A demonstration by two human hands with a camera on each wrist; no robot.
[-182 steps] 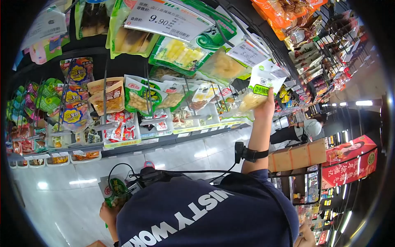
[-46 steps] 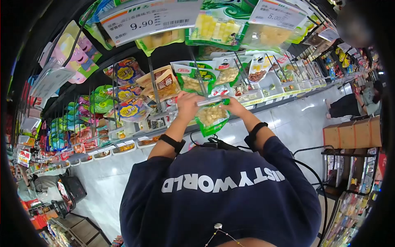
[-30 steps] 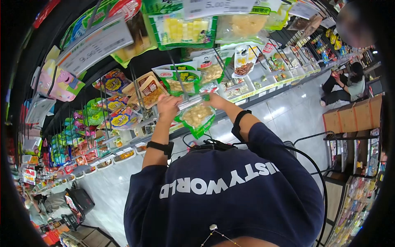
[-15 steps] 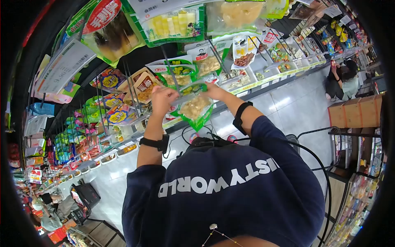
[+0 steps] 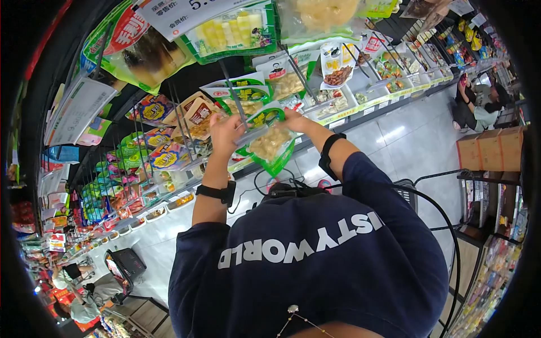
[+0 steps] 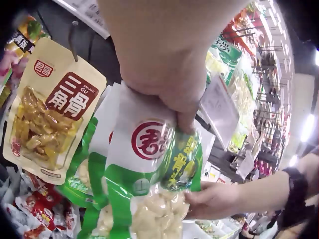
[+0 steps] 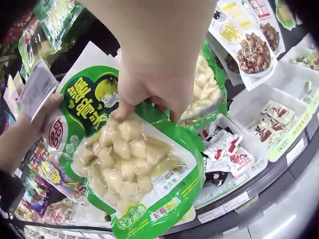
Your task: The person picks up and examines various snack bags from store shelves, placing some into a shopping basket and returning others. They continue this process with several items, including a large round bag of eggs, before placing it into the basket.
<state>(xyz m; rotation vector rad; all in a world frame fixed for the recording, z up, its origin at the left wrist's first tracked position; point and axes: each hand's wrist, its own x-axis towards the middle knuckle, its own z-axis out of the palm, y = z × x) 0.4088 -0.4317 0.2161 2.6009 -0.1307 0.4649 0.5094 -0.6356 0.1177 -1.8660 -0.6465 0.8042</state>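
Both hands hold a green-and-white snack bag (image 5: pixel 269 142) with pale chunks behind its clear front. My left hand (image 5: pixel 225 134) grips its upper corner beside the hook rods; in the left wrist view, a finger of the left hand (image 6: pixel 162 74) lies over the white top. My right hand (image 5: pixel 294 120) pinches the opposite side edge, the thumb on the front in the right wrist view. Similar green bags (image 5: pixel 245 96) hang just behind. A price tag (image 7: pixel 38 89) partly covers my left hand in the right wrist view.
Brown snack pouches (image 5: pixel 198 115) hang left of the bag. Large packs (image 5: pixel 231 31) and price tags hang overhead. Open bins (image 5: pixel 332 104) line the shelf front, and metal hook rods stick out around the hands. Cartons (image 5: pixel 489 150) stand at right; other people are in the aisle.
Earlier the right hand held another pack at the right and the left held a green bag low; now both hold the green bag at the rods. Lately the bag moved only slightly.
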